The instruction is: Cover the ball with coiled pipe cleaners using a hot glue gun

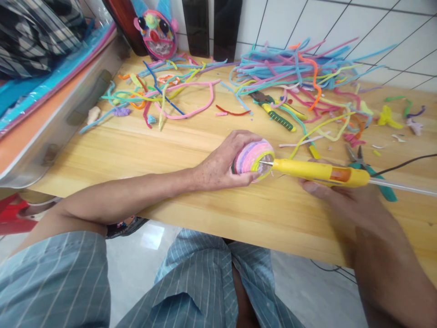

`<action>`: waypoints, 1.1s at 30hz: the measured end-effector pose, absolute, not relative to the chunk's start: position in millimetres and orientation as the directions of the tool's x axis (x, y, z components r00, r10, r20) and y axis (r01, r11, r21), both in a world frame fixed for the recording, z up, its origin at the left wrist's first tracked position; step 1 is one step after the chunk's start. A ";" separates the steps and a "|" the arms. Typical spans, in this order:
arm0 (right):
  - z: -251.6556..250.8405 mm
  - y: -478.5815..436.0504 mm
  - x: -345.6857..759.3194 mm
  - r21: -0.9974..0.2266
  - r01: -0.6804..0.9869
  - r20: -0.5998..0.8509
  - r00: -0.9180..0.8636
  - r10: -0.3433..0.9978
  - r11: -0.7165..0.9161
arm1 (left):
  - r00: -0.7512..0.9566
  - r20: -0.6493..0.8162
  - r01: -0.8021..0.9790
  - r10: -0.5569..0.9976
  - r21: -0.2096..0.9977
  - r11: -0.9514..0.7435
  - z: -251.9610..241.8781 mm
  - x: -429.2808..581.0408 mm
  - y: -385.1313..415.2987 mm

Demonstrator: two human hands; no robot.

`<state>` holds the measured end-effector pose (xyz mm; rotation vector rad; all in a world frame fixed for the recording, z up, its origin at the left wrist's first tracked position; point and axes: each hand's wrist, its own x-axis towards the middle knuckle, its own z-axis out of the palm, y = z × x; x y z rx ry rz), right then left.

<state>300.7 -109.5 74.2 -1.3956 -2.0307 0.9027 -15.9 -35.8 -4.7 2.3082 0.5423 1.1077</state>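
Observation:
My left hand (227, 164) is wrapped round a rounded object (251, 156) banded in pink, purple and yellow, holding it over the wooden table. Its right end shows a clear, shiny surface inside a yellow ring. A yellow glue gun (303, 171) lies in my right hand (336, 189), whose fingers are closed round it from below. The gun's metal tip touches or almost touches the shiny end of the object. A clear glue stick (403, 186) sticks out of the gun's rear.
Loose pipe cleaners (293, 68) pile up at the back, with more at left (136, 93). Yellow-green pliers (273, 111) lie among them; teal-handled pliers (385, 189) rest behind my right hand. A decorated face figure (157, 34) and a plastic bin (68, 109) stand left. A black cord (404, 163) runs right.

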 end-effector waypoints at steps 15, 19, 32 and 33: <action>74.1 -109.9 296.4 -0.752 0.609 0.063 -0.317 0.946 0.254 | 0.588 0.570 0.143 0.574 0.625 -0.767 -4.5 -16.7 -35.6; 72.9 -110.0 295.7 -0.741 0.629 0.050 -0.295 0.954 0.234 | 0.581 0.594 0.112 0.556 0.618 -0.778 -4.9 -16.8 -35.2; 74.0 -112.7 294.5 -0.741 0.637 0.060 -0.256 0.965 0.215 | 0.588 0.583 0.121 0.561 0.622 -0.773 -5.7 -17.1 -35.1; 73.5 -112.7 294.4 -0.739 0.637 0.065 -0.254 0.965 0.218 | 0.586 0.587 0.121 0.558 0.618 -0.777 -5.9 -17.1 -34.9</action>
